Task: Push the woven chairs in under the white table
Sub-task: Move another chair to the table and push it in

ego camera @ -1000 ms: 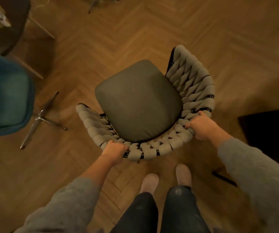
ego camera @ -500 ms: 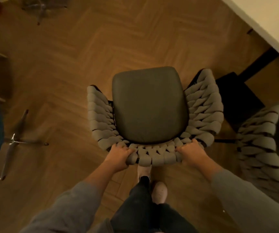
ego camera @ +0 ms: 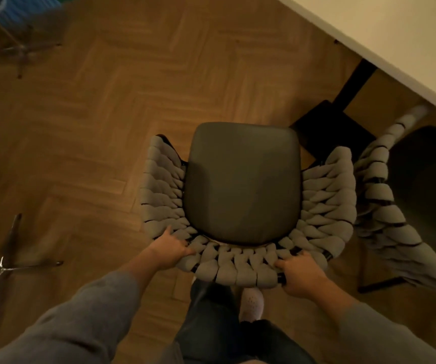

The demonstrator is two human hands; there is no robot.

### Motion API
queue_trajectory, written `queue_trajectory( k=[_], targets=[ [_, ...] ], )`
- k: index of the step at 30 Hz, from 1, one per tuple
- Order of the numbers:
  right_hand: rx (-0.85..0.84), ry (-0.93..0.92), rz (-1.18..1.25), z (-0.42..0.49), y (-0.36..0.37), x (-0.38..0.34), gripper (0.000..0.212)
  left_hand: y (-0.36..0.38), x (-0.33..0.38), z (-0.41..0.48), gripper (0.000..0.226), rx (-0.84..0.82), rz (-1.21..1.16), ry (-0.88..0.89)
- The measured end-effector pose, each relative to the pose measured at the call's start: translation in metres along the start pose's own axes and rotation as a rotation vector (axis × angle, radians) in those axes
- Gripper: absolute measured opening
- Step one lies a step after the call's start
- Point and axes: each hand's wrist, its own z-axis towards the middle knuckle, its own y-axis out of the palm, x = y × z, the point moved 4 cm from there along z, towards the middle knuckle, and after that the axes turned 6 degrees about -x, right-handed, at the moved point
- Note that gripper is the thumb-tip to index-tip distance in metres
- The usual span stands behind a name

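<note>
A woven chair (ego camera: 243,179) with a dark seat cushion and thick grey woven back stands on the wood floor in front of me. My left hand (ego camera: 169,249) grips the left part of its back rim, and my right hand (ego camera: 299,274) grips the right part. The white table (ego camera: 401,40) fills the upper right corner, its edge running diagonally, with a black leg and base (ego camera: 343,111) beneath it. A second woven chair (ego camera: 385,206) stands at the right, close beside the first, its front near the table edge.
Chrome legs of another chair (ego camera: 6,269) spread over the floor at the left. More blurred metal legs (ego camera: 20,48) show at the top left. My legs and a light sock (ego camera: 251,302) are right behind the held chair. Herringbone floor lies open ahead.
The chair has turned and shifted toward the table, which now fills more of the upper right. The second woven chair has come further into view. Both hands keep their grip on the back.
</note>
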Motion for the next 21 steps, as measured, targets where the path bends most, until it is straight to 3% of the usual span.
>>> queue_trajectory(
  k=[11,21],
  targets=[
    [-0.002,0.172,0.070,0.062,-0.081,0.026,0.037,-0.090,-0.118,0.058,0.045,0.119,0.141,0.060],
    [-0.035,0.266,0.178,0.098,-0.146,0.043,0.038,-0.139,-0.194,0.109,0.043,0.085,0.188,0.103]
  ],
)
